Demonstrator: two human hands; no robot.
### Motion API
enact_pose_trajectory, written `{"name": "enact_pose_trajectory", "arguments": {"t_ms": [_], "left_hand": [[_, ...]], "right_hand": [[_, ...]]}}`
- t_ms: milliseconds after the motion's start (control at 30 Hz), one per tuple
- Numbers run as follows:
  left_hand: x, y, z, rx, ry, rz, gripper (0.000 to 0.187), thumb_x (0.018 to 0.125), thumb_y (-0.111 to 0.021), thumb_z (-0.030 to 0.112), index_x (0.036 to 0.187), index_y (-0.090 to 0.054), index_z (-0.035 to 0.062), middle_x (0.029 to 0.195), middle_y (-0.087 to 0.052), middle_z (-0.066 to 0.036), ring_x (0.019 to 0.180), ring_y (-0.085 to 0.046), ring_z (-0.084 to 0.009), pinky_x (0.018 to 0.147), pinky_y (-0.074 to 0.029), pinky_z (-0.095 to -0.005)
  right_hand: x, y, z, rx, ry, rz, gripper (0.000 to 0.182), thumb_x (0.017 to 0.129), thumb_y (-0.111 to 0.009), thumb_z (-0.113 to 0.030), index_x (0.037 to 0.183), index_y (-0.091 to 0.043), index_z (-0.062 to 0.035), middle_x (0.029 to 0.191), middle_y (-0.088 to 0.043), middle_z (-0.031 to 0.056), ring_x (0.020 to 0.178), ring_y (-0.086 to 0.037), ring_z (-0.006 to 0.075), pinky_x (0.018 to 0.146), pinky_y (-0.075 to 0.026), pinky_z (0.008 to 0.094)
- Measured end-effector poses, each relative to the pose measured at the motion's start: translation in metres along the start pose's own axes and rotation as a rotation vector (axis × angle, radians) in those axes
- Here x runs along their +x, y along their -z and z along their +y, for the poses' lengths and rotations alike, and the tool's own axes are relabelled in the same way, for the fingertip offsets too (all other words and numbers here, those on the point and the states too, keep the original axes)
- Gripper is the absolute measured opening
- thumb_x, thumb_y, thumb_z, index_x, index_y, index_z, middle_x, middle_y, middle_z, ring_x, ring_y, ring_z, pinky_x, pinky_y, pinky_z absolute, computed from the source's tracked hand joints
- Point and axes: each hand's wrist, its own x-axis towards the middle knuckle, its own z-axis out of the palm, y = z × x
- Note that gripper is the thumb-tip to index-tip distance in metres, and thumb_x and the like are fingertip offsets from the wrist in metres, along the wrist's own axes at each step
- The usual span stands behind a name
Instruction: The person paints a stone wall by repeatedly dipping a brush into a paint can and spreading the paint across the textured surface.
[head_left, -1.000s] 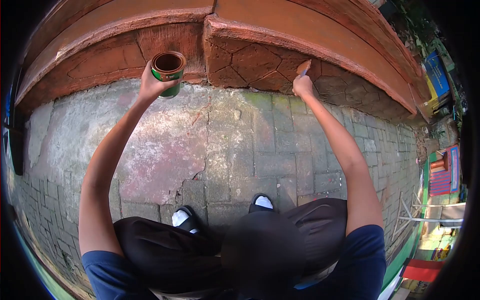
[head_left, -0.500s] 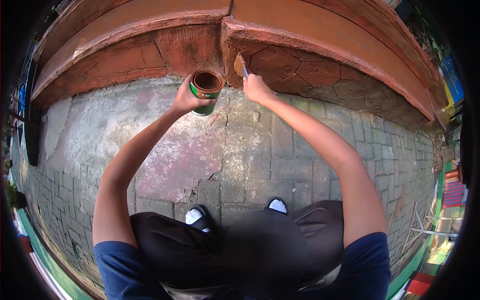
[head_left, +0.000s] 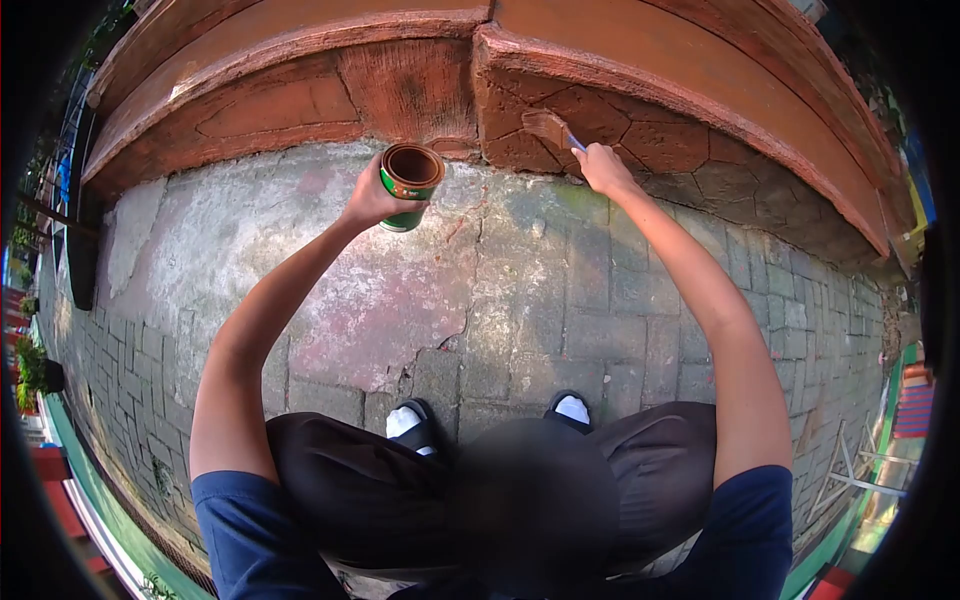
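My left hand (head_left: 372, 196) is wrapped round a green paint can (head_left: 400, 218), held upright above the paving. Brown paint coats the can's rim and inner wall. My right hand (head_left: 604, 168) grips the handle of a paintbrush (head_left: 546, 126), whose bristles are brown with paint. Those bristles lie against the low wall (head_left: 650, 145), which has a stone-like pattern of grooves. The wall is reddish brown near the brush, while its lower right part looks greyer and duller.
A reddish-brown ledge (head_left: 640, 45) juts out over the wall. Grey paving blocks (head_left: 600, 330) and a patch of worn concrete (head_left: 370, 300) lie below. My sandalled feet (head_left: 408, 424) are on the paving. A metal frame (head_left: 850, 470) stands at the right, a potted plant (head_left: 35, 370) at far left.
My right hand has moved the brush to the right along the wall, and the brush now lies flatter. The view has shifted a little; the left hand still holds the can.
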Motion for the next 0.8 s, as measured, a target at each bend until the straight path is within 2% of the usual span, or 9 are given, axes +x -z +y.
{"name": "enact_pose_trajectory", "arguments": {"t_ms": [100, 300, 500, 600, 667, 700, 733, 767, 800], "left_hand": [[0.013, 0.0, -0.018, 0.031, -0.008, 0.006, 0.092, 0.055, -0.095, 0.028, 0.129, -0.048, 0.0011, 0.121, -0.063, -0.013, 0.113, -0.062, -0.0247, 0.099, -0.049, -0.0399], [0.032, -0.004, -0.014, -0.026, -0.032, 0.006, 0.091, 0.057, -0.095, 0.024, 0.13, -0.046, 0.0007, 0.122, -0.062, -0.013, 0.114, -0.061, -0.0242, 0.1, -0.049, -0.0392], [0.039, -0.01, -0.003, -0.023, -0.043, 0.039, 0.087, 0.059, -0.094, 0.022, 0.128, -0.047, -0.0012, 0.12, -0.062, -0.014, 0.111, -0.061, -0.0242, 0.098, -0.05, -0.0387], [0.043, -0.015, -0.003, -0.066, -0.044, 0.022, 0.086, 0.058, -0.094, 0.022, 0.127, -0.048, -0.0009, 0.12, -0.062, -0.014, 0.111, -0.062, -0.0245, 0.097, -0.05, -0.0392], [0.047, -0.018, 0.003, -0.092, -0.037, 0.009, 0.084, 0.058, -0.093, 0.02, 0.126, -0.048, -0.0011, 0.12, -0.062, -0.015, 0.111, -0.062, -0.0246, 0.097, -0.05, -0.0399], [0.05, -0.021, 0.001, -0.099, -0.04, -0.003, 0.084, 0.058, -0.093, 0.02, 0.126, -0.048, -0.0011, 0.12, -0.062, -0.015, 0.111, -0.062, -0.0246, 0.097, -0.05, -0.0399], [0.052, -0.022, -0.001, -0.089, -0.046, 0.006, 0.084, 0.058, -0.093, 0.021, 0.126, -0.048, -0.0015, 0.119, -0.062, -0.015, 0.111, -0.062, -0.0248, 0.097, -0.05, -0.0399], [0.055, -0.022, -0.002, -0.073, -0.054, 0.017, 0.084, 0.058, -0.093, 0.021, 0.126, -0.048, -0.0019, 0.119, -0.063, -0.015, 0.111, -0.062, -0.0249, 0.097, -0.05, -0.04], [0.055, -0.022, 0.007, -0.075, -0.068, 0.007, 0.084, 0.058, -0.092, 0.022, 0.125, -0.049, -0.0026, 0.118, -0.063, -0.016, 0.11, -0.062, -0.0252, 0.097, -0.05, -0.0398]], "right_hand": [[-0.014, 0.014, 0.04, -0.022, -0.105, 0.051, 0.05, 0.101, -0.047, -0.041, 0.108, -0.064, 0.0061, 0.112, -0.064, 0.0305, 0.111, -0.059, 0.0458, 0.092, -0.049, 0.0543], [-0.031, 0.048, 0.147, -0.101, -0.336, 0.117, 0.047, 0.101, -0.047, -0.042, 0.113, -0.066, -0.0009, 0.118, -0.064, 0.0259, 0.114, -0.059, 0.0431, 0.094, -0.049, 0.0521], [-0.038, 0.1, 0.25, 0.005, -0.711, 0.389, 0.042, 0.1, -0.05, -0.038, 0.117, -0.066, -0.0027, 0.123, -0.064, 0.0229, 0.117, -0.06, 0.0393, 0.095, -0.05, 0.0491], [-0.038, 0.113, 0.255, 0.201, -0.831, 0.533, 0.039, 0.1, -0.051, -0.033, 0.119, -0.065, -0.0013, 0.123, -0.064, 0.0226, 0.117, -0.061, 0.0378, 0.095, -0.05, 0.0474], [-0.022, 0.094, 0.242, 0.325, -0.803, 0.55, 0.038, 0.101, -0.05, -0.031, 0.117, -0.066, -0.0009, 0.121, -0.065, 0.0238, 0.115, -0.061, 0.0382, 0.094, -0.051, 0.047], [-0.025, 0.088, 0.21, 0.206, -0.72, 0.544, 0.035, 0.1, -0.05, -0.028, 0.115, -0.066, -0.0001, 0.12, -0.065, 0.0246, 0.114, -0.062, 0.0381, 0.093, -0.052, 0.0472], [-0.007, 0.067, 0.208, 0.161, -0.639, 0.602, 0.038, 0.099, -0.05, -0.03, 0.108, -0.066, 0.004, 0.103, -0.07, 0.0258, 0.095, -0.07, 0.0368, 0.077, -0.057, 0.0449], [0.009, 0.057, 0.199, 0.324, -0.637, 0.584, 0.037, 0.098, -0.051, -0.026, 0.102, -0.067, 0.0067, 0.094, -0.071, 0.0256, 0.087, -0.071, 0.0365, 0.073, -0.057, 0.0448], [0.011, 0.053, 0.178, 0.282, -0.599, 0.544, 0.036, 0.098, -0.051, -0.024, 0.097, -0.067, 0.0088, 0.087, -0.071, 0.0255, 0.08, -0.072, 0.0346, 0.069, -0.058, 0.0438]]}}
